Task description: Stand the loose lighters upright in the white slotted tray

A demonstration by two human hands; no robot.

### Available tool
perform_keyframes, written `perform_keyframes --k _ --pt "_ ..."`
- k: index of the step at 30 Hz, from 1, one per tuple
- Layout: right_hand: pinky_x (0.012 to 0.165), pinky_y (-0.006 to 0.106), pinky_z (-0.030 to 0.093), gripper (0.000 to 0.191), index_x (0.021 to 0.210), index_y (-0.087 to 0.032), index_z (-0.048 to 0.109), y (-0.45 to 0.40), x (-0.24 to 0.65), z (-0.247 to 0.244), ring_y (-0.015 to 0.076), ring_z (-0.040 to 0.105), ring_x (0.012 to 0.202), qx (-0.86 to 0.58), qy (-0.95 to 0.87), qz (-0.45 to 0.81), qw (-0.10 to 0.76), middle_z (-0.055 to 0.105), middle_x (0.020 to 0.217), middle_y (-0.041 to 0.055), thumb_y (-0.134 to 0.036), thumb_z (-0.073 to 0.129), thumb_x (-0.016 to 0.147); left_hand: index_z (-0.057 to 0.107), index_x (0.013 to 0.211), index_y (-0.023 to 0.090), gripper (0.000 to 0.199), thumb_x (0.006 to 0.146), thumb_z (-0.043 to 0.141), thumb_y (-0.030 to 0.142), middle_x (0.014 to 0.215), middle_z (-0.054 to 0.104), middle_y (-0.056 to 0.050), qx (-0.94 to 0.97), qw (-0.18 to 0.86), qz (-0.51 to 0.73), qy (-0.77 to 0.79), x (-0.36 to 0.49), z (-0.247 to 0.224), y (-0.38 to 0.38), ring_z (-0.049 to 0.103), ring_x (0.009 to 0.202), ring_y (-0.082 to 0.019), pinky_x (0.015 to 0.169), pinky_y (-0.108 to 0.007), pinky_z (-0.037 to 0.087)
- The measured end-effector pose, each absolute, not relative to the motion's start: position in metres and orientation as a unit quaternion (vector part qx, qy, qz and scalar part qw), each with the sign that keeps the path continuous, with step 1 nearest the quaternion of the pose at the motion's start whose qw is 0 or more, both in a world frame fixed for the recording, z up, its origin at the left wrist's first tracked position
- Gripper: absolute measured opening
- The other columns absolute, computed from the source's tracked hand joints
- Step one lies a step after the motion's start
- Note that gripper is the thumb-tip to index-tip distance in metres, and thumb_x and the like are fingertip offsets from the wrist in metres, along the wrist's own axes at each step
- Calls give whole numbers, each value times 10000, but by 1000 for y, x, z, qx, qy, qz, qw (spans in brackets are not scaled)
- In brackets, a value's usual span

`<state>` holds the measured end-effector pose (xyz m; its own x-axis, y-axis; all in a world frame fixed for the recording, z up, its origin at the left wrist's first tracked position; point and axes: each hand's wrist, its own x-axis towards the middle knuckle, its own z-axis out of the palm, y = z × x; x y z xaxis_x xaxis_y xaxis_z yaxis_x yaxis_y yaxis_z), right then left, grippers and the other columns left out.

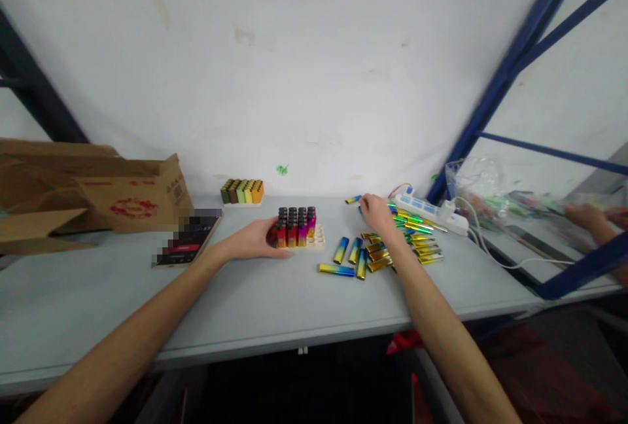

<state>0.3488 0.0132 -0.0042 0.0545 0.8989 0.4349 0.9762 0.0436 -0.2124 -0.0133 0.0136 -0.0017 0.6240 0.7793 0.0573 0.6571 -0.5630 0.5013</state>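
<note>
My left hand [252, 239] curves round the left side of a pale tray [318, 237] of upright lighters, its thumb along the front. Red, orange and purple lighters [297, 231] with black tops fill most of the tray; holes show at its right end. At the back of a loose pile of shiny lighter casings [380, 256], gold, green and blue, my right hand [377, 213] has its fingers pinched together. What they hold is hidden. A blue and yellow casing [352, 199] lies just beyond the fingertips. Several more blue and yellow casings [341, 250] lie between my hands.
Another tray of lighters [242, 192], yellow, green and brown, stands against the wall. On the left are an open cardboard box [142, 198] and a phone [189, 241]. A white power strip [432, 213] with cables lies right. Past the blue frame [510, 77], another person's hand [589, 218] shows.
</note>
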Motion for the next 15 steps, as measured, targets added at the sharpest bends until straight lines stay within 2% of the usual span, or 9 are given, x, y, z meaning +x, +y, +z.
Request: perform_keyframes --k 2,4,9,15 --pt "902 294 425 324 1127 -94 697 20 372 -12 240 637 1025 -748 -633 -85 181 705 1125 194 -202 415 1011 597 1158 180 758 632 753 702 1020 728 -71 875 226 138 406 -14 -3 14 663 894 -281 723 -326 494" --pt "940 312 424 326 1147 -66 696 24 387 -19 260 626 1085 -773 -611 -79 152 683 1167 228 -181 435 990 596 1147 181 748 636 754 704 1023 728 -73 874 230 138 405 -14 -3 14 665 892 -281 720 -325 494" --pt "941 372 446 351 1150 -90 713 26 395 -27 302 619 1130 -795 -588 -72 130 655 1199 237 -187 417 988 603 1131 189 732 625 761 694 1031 728 -71 870 238 140 409 -13 -2 13 665 899 -284 714 -327 496" --pt "908 430 468 314 1135 -115 725 27 397 -29 340 625 1116 -791 -597 -71 115 659 1167 236 -241 504 951 591 1151 184 754 637 754 711 1046 729 -74 872 230 130 413 -13 -1 13 673 912 -292 724 -329 499"
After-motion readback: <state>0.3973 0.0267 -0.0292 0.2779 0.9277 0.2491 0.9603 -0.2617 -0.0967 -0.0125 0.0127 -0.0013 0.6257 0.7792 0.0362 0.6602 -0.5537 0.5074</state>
